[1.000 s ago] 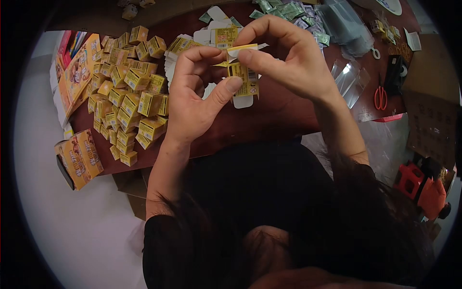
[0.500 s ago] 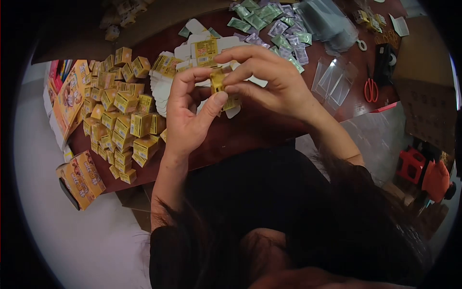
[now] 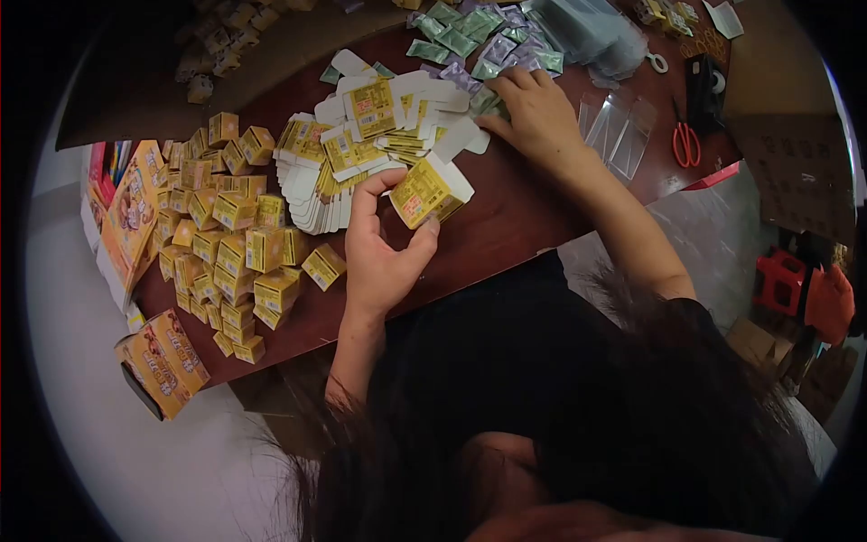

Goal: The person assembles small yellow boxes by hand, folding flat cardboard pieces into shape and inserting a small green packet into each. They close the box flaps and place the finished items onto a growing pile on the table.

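Note:
My left hand (image 3: 384, 257) grips a small yellow printed carton (image 3: 423, 194) between thumb and fingers; its white end flap stands open toward the upper right. At the near edge of the sachet heap, my right hand (image 3: 537, 113) has its fingers bent around a green sachet (image 3: 488, 101), the fingertips partly hidden. Behind the carton lies a pile of flat yellow-and-white carton blanks (image 3: 370, 108). To the left is a large heap of closed yellow cartons (image 3: 233, 212), with one carton (image 3: 323, 266) lying at its right edge.
Green and purple sachets (image 3: 456, 41) lie at the back beside clear plastic sleeves (image 3: 587, 36). A clear plastic tray (image 3: 619, 131) and red-handled scissors (image 3: 686, 144) lie on the right. An orange printed box (image 3: 163, 366) is at the table's left front corner.
The small carton, pinched by both hands before, now has its flap open in my left hand alone. My right hand has moved away to the sachets. Another carton now lies beside the left heap.

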Available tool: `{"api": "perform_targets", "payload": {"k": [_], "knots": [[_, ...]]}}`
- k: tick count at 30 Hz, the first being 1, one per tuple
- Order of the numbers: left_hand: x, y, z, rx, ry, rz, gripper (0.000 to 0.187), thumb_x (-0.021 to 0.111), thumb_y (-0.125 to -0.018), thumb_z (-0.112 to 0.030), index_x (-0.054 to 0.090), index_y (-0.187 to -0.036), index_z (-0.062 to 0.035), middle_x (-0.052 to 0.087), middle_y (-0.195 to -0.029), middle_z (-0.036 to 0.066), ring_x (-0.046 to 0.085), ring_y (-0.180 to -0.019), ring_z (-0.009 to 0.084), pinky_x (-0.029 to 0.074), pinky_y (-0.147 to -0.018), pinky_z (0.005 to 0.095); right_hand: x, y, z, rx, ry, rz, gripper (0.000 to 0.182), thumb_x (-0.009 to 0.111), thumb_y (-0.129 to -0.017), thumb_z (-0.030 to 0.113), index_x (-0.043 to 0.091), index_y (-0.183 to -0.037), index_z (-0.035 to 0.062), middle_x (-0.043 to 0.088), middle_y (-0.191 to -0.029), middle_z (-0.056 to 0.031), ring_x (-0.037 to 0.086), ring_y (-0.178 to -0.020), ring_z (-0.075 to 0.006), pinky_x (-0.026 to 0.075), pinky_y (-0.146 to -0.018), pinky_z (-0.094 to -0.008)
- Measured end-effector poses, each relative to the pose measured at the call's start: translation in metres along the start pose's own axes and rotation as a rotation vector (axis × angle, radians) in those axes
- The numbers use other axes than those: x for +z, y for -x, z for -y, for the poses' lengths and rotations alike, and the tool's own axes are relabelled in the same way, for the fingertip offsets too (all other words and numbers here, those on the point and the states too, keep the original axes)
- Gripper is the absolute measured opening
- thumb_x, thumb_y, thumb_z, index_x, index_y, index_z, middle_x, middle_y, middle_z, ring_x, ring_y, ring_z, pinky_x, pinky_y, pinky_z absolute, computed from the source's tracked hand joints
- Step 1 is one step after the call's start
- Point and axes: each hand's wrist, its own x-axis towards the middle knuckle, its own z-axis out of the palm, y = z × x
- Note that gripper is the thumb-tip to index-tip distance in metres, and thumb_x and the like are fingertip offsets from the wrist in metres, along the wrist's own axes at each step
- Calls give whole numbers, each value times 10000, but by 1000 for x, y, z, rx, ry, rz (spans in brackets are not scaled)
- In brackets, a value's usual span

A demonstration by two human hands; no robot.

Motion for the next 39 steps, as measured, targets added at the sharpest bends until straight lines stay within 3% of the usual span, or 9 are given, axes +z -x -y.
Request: {"api": "perform_targets", "payload": {"k": [6,8,11,15,21,24,28,30,39], "knots": [[-7,12,4,50,-107,-116,588,735,-808,-37,496,-1343,17,554,-1260,114,544,-1188,199,447,-1031,348,-6,4,1,43,-221,-150,254,734,-892,242,712,-1068,60,683,-1002,-83,645,-960,-270,518,-837,-373],[-12,9,9,161,-328,-154,567,744,-814,-60,513,-1326,18,552,-1271,116,548,-1191,212,444,-1044,357,-32,10,11,196,-837,-203,196,736,-898,157,712,-1073,69,696,-969,-65,665,-892,-225,524,-789,-313],[-7,6,19,181,-279,-150,563,749,-819,-58,520,-1329,12,549,-1273,109,564,-1178,214,448,-1046,351,-76,20,43,12,-989,-163,174,742,-889,93,712,-1061,89,700,-950,-50,664,-827,-183,520,-738,-276],[11,6,10,90,-9,-46,560,750,-816,-30,520,-1324,14,545,-1276,106,572,-1182,203,456,-1053,339,-89,16,64,-338,-414,-77,148,761,-873,147,718,-1012,119,691,-921,-25,616,-831,-200,469,-825,-337],[10,6,3,151,13,42,597,724,-861,42,435,-1383,27,556,-1315,119,569,-1239,208,494,-1063,355,-96,7,73,-612,-291,0,240,788,-844,257,738,-1051,147,660,-1145,-16,571,-979,-217,431,-901,-351],[12,9,-2,59,261,49,629,740,-831,38,429,-1377,10,515,-1317,105,572,-1227,214,489,-1061,362,-100,11,77,-550,-366,-153,362,816,-824,298,722,-1131,131,601,-1296,-65,549,-1149,-239,440,-981,-386],[16,15,-4,336,236,-13,598,720,-845,41,439,-1369,-24,483,-1335,108,560,-1247,226,491,-1064,378,-77,23,69,-506,-872,-219,474,845,-805,289,683,-1200,85,561,-1366,-116,536,-1253,-260,440,-1045,-405],[15,19,-5,409,180,-28,581,719,-844,38,456,-1357,-38,478,-1332,109,559,-1245,225,494,-1060,377,-73,33,71,-483,-1013,35,519,854,-802,230,647,-1240,45,578,-1350,-131,533,-1296,-279,455,-1050,-416],[-12,32,-6,435,-106,47,501,770,-859,-52,522,-1294,-52,497,-1301,104,610,-1157,205,550,-952,344,-66,33,87,-479,-968,140,460,837,-810,114,642,-1218,29,649,-1246,-135,600,-1201,-272,467,-1021,-397]]}}
